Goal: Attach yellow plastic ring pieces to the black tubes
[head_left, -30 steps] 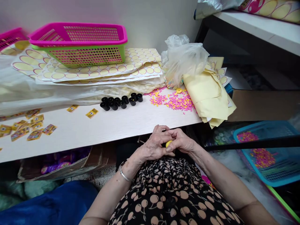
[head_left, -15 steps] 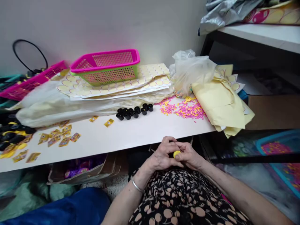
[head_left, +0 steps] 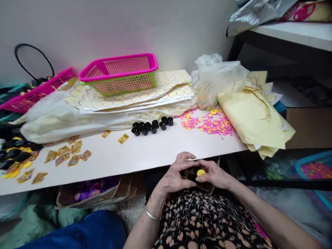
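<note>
My left hand (head_left: 176, 175) and my right hand (head_left: 214, 175) meet just below the front edge of the white table (head_left: 145, 152), over my lap. Between their fingers sits a small black piece (head_left: 190, 173) with a round yellow cap (head_left: 200, 172) on it. The left fingers curl round the black piece. My right thumb and fingers pinch the yellow cap. A row of several black cylinders (head_left: 152, 126) lies on the table beyond my hands. To their right spreads a scatter of tiny pink and yellow rings (head_left: 209, 123).
Stacked pink and green baskets (head_left: 119, 73) rest on sheets of round yellow stickers (head_left: 155, 92). Small yellow labels (head_left: 66, 155) lie at the left. A clear plastic bag (head_left: 219, 77) and yellow backing paper (head_left: 252, 119) sit at the right. A blue basket (head_left: 315, 169) stands lower right.
The view has swung a little to the left. My hands stay together at the table edge; they have parted slightly, and the black piece under the yellow cap now shows.
</note>
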The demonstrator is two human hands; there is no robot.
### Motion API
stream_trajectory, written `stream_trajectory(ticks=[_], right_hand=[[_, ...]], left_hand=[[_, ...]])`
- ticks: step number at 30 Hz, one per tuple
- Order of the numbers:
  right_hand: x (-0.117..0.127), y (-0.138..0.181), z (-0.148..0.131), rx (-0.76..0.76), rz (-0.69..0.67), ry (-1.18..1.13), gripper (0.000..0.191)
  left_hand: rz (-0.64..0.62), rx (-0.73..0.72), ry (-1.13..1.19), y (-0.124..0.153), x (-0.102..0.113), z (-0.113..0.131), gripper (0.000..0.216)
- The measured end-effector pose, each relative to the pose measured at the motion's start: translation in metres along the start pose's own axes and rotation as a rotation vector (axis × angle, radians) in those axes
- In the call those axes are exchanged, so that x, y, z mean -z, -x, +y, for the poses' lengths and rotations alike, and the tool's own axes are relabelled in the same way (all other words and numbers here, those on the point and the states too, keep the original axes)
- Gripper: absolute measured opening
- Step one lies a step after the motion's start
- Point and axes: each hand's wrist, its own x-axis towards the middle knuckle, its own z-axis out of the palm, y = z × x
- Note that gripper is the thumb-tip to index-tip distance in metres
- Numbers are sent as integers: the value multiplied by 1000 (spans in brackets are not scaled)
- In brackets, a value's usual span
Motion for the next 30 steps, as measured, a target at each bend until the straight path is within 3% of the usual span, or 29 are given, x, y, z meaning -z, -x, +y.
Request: stream_trajectory(ticks=[2, 4, 6, 7, 11, 15, 18, 21, 23, 25, 28, 30], right_hand=[[3, -7, 8, -49, 23, 479, 39], [-1, -18, 16, -124, -52, 887, 39], [-9, -29, 22, -184, -188, 1101, 37], [-13, -35, 24, -201, -240, 1146, 36], [-24, -51, 28, -261, -329, 1167, 26], [-17, -45, 23, -287, -349, 1168, 30], [-5, -27, 6, -218, -341, 1139, 38], [15, -9, -19, -73, -346, 956, 26], [32, -5, -33, -13, -221, 768, 14], [51, -9, -37, 14, 103, 678, 16], [77, -26, -28, -5, 666, 772, 18], [90, -40, -19, -48, 834, 852, 18]], left_hand=[[293, 91, -64, -4, 24, -14, 42], [664, 234, -216, -14, 50, -31, 32], [938, 413, -401, -27, 73, -46, 31], [1000, 490, -483, -33, 83, -53, 31], [964, 617, -698, -53, 105, -67, 22], [961, 656, -678, -65, 110, -70, 23], [969, 644, -646, -69, 112, -70, 27], [956, 614, -621, -67, 111, -70, 27], [946, 615, -610, -63, 107, -68, 28], [906, 616, -608, -59, 97, -65, 29], [791, 560, -540, -58, 70, -56, 26], [694, 502, -441, -62, 47, -50, 25]])
